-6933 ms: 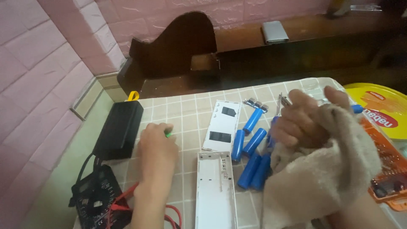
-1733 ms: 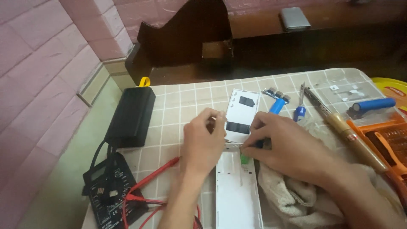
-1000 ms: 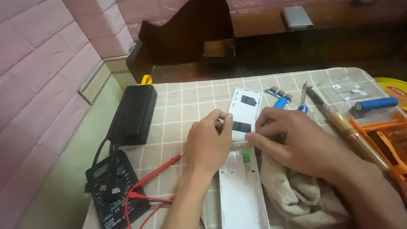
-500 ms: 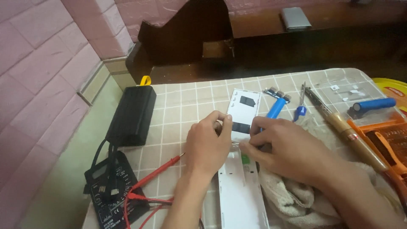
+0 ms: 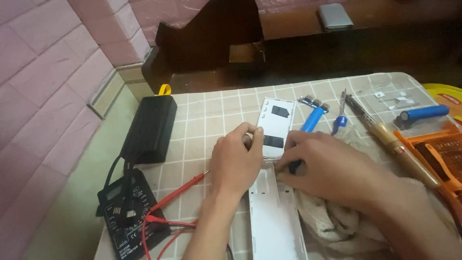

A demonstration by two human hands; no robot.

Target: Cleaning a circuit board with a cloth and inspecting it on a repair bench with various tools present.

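i see left hand [image 5: 236, 161] and right hand [image 5: 327, 168] curled at the top end of the white case [image 5: 274, 216] on the worktop [image 5: 216, 108]; grip unclear. case open, cells [image 5: 313, 119] outside.

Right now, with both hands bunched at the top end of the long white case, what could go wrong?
The left hand and right hand cover the end of the long white case, so the pinch is hidden and a small part could slip unseen. The red probe lead lies beside the left wrist and might snag. The blue cylindrical cell lies loose just beyond the right hand's fingers and could be knocked rolling.
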